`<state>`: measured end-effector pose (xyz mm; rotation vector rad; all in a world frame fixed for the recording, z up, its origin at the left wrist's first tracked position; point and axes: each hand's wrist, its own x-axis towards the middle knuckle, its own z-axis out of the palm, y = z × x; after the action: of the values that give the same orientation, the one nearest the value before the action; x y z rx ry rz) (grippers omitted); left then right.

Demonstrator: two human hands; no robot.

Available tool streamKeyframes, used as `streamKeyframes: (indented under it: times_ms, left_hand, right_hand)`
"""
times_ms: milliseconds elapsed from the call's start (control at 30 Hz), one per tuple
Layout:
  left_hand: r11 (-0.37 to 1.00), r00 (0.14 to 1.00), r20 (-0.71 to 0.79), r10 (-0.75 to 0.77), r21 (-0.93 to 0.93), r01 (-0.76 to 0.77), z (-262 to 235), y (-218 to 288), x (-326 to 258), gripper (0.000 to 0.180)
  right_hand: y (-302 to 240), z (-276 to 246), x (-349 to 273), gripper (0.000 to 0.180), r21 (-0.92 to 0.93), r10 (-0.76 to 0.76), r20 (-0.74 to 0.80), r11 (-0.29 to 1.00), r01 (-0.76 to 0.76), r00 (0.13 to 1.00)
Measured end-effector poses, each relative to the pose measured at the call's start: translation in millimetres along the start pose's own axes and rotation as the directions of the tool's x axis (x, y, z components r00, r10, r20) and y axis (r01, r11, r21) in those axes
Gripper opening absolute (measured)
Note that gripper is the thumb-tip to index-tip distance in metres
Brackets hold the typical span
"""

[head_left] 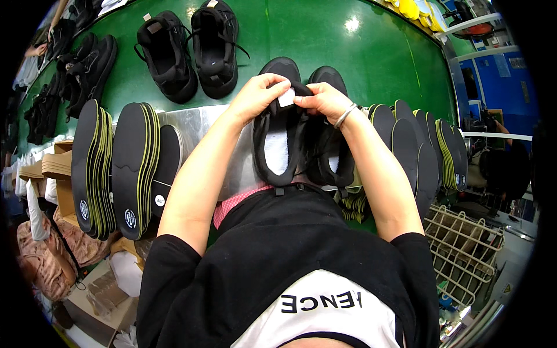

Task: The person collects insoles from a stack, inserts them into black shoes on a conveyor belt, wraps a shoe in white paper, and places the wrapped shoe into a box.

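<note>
Both the left hand (255, 95) and the right hand (324, 100) pinch closed on the black shoe's (279, 145) white tongue label (286, 97) above the green worktop (325, 40).

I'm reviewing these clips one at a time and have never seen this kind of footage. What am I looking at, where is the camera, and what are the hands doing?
There is no machine here: a person works with bare hands. The one picture comes from a wide fisheye camera on the person's head, looking down, so straight edges bend. The left hand and right hand together pinch the small white tag on the tongue of a black fabric shoe with a white insole; its black partner shoe lies beside it. Both rest at the edge of a green conveyor belt. Farther up sits another pair of black shoes. Stacks of black insoles with yellow-green edges stand on the left.
</note>
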<state>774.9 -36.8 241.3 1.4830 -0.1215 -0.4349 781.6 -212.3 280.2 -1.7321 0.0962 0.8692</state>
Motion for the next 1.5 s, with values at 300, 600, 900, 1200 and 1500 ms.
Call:
streamKeyframes:
  times_ms: [300,600,900,1200,1500]
  left_hand:
    - [1.000,1.000,-0.010,0.012,0.000,-0.012,0,-1,-1,0.028]
    - [0.999,0.998,-0.065,0.026,-0.035,-0.028,2,-5,-2,0.027]
    - [0.999,0.998,-0.066,0.011,-0.040,-0.014,5,-1,-7,0.028]
    - [0.897,0.925,-0.312,0.216,0.439,-0.062,11,20,-32,0.038]
    - [0.539,0.770,0.113,0.628,0.651,-0.535,104,56,-53,0.071]
  right_hand:
    - [5,0,3,0.011,0.012,-0.019,0.021,1.000,0.018,1.000]
    - [1,8,-5,0.010,0.015,-0.090,-0.003,0.996,0.090,0.996]
    - [6,5,-3,0.011,0.015,-0.054,-0.005,0.998,0.054,0.999]
    - [-4,2,-39,0.034,0.029,-0.441,-0.160,0.892,0.451,0.883]
    - [47,-54,-109,0.047,-0.130,-0.366,-0.313,0.931,0.342,0.877]
